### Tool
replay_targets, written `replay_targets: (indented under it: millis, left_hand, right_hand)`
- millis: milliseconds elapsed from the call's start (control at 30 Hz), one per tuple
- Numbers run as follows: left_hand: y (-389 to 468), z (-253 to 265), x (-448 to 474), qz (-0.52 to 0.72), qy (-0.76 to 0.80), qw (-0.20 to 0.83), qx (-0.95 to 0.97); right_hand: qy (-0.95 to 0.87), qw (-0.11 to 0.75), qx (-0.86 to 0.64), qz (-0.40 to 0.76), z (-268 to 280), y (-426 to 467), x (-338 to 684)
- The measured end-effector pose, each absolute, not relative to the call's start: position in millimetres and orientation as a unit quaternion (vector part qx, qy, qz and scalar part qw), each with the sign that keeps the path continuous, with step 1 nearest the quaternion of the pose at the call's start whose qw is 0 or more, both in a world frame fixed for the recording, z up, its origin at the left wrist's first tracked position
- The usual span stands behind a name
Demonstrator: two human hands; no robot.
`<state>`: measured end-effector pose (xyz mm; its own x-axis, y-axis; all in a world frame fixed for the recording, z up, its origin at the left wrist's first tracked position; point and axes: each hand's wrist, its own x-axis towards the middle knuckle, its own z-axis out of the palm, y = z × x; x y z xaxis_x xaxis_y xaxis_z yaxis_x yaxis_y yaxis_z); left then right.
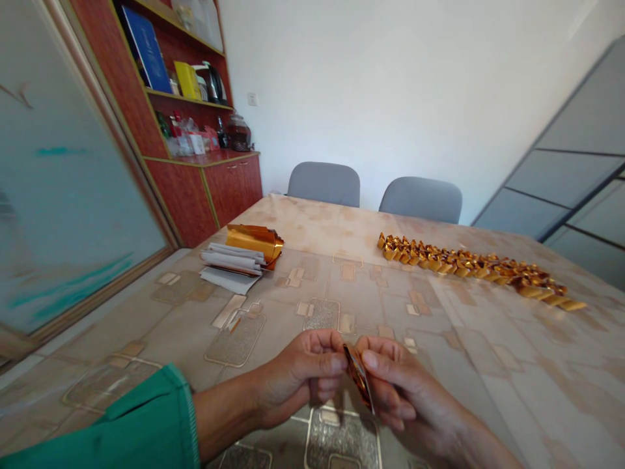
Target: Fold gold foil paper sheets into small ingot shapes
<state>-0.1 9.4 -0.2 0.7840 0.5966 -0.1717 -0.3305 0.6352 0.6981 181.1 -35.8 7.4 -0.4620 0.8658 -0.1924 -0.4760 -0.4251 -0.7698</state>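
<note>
Close to the table's near side, a small folded piece of shiny gold foil paper [359, 376] is pinched between both hands. My left hand [307, 368] grips its left edge between thumb and fingers. My right hand [390, 378] holds the other side, thumb on top and fingers curled below. At the left of the table lies a loose stack of gold foil sheets [251, 240], with white-backed sheets [232, 260] in front of it. On the right, rows of folded gold foil pieces [459, 262] stand packed together in a long band.
A patterned cloth covers the table [293, 299]. Two grey chairs [323, 184] stand at its far edge against the white wall. On the left are a red-brown cabinet [234, 185] with filled shelves and a frosted glass door [73, 163]. Grey panels [576, 130] rise at the right.
</note>
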Motion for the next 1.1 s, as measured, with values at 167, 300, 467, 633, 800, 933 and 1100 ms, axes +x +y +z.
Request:
replay_targets:
  millis: [167, 300, 467, 633, 800, 933, 1100]
  left_hand:
    - [6.7, 2.4, 1.4, 0.257, 0.169, 0.91, 0.277]
    - [5.4, 4.5, 3.2, 0.281, 0.161, 0.917, 0.232]
    - [4.6, 4.1, 5.9, 0.317, 0.163, 0.905, 0.235]
    - [3.4, 1.4, 6.8, 0.301, 0.137, 0.919, 0.213]
    - [4.2, 3.0, 5.0, 0.293, 0.122, 0.93, 0.185]
    - [5.9, -0.8, 6.3, 0.317, 0.138, 0.916, 0.202]
    - [7.0, -7.5, 9.9, 0.34, 0.195, 0.9, 0.19]
  right_hand:
    - [-0.309, 0.429, -0.283, 0.8, 0.1, -33.3, 180.7]
    - [-0.316, 0.428, -0.269, 0.803, -5.5, -33.3, 179.7]
    - [-0.317, 0.445, -0.216, 0.809, -2.8, -35.9, 177.3]
    - [-0.28, 0.43, -0.176, 0.84, 4.7, -34.2, 173.7]
    - [-0.271, 0.441, -0.182, 0.836, 2.1, -32.8, 171.2]
    - [-0.291, 0.443, -0.21, 0.821, -1.3, -34.1, 171.8]
    - [-0.279, 0.457, -0.242, 0.809, -0.6, -32.1, 172.8]
